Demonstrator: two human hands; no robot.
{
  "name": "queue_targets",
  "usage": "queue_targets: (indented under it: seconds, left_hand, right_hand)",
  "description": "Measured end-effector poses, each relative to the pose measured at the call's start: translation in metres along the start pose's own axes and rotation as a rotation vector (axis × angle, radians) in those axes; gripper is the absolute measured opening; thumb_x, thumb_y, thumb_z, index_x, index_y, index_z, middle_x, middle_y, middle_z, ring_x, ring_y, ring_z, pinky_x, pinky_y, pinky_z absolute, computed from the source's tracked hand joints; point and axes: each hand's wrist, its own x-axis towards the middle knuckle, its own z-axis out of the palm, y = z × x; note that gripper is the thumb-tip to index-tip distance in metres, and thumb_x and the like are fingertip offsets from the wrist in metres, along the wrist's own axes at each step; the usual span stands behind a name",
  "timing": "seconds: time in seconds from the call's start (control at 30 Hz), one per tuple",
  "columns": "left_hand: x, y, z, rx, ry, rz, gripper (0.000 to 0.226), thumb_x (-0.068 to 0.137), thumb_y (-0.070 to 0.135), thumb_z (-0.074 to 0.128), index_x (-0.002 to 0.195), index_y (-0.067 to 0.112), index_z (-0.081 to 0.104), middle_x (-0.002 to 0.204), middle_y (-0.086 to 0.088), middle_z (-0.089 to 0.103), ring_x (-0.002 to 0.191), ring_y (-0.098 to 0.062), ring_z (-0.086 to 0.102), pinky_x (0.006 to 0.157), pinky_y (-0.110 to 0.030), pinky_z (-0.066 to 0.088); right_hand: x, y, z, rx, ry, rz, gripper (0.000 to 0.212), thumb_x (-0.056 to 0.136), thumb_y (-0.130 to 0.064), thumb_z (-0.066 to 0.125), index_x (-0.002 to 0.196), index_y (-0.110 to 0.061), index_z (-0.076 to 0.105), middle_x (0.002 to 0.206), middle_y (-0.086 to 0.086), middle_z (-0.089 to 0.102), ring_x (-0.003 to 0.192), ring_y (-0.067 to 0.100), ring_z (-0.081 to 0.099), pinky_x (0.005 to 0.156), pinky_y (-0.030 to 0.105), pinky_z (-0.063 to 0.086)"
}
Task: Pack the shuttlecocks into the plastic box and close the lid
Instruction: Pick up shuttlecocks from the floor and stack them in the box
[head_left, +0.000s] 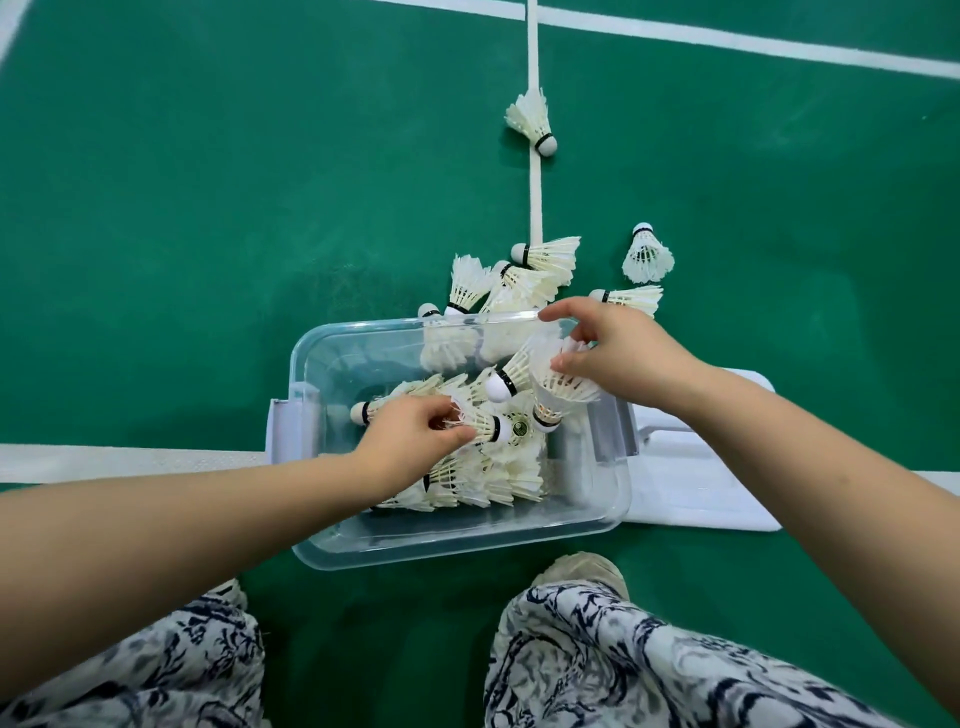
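The box (363, 540) was open on top; its left end and near strip showed bare bottom, room for a hand. A heap (483, 473) filled the middle, and both hands crowded above it: the left hand (410, 441) pinching a shuttlecock (485, 425), the right hand (618, 353) over the far right corner (gripping another). A cluster (524, 275) lay against the far wall. The lid (701, 483) took the floor (208, 208) on the right; the left lay open.

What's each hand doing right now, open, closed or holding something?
Left hand: closed, pinching the feathers of a logo-capped shuttlecock over the plastic box.
Right hand: closed, gripping a cork-down shuttlecock by its feathers.
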Motion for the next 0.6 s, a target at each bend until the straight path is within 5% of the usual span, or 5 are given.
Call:
queue_targets:
  seconds: [0.43, 0.6]
  left_hand:
    - [0.013, -0.004, 0.029, 0.109, -0.102, -0.117, 0.043, 0.082, 0.04, 0.062, 0.055, 0.016, 0.038, 0.057, 0.001, 0.042, 0.06, -0.019, 0.042, 0.055, -0.03, 0.03]
    - [0.009, -0.005, 0.014, 0.065, -0.125, -0.046, 0.03, 0.075, 0.039, 0.07, 0.069, 0.016, 0.052, 0.073, 0.005, 0.054, 0.068, -0.01, 0.048, 0.056, -0.021, 0.033]
  right_hand:
    - [0.002, -0.001, 0.003, 0.036, -0.022, 0.001, 0.047, 0.082, -0.021, 0.067, 0.124, -0.033, 0.051, 0.081, -0.016, 0.046, 0.08, 0.015, 0.053, 0.063, 0.007, 0.035]
    - [-0.003, -0.003, 0.004, 0.021, -0.045, -0.005, 0.048, 0.083, -0.021, 0.067, 0.126, -0.034, 0.05, 0.082, -0.018, 0.046, 0.084, 0.015, 0.053, 0.066, 0.02, 0.037]
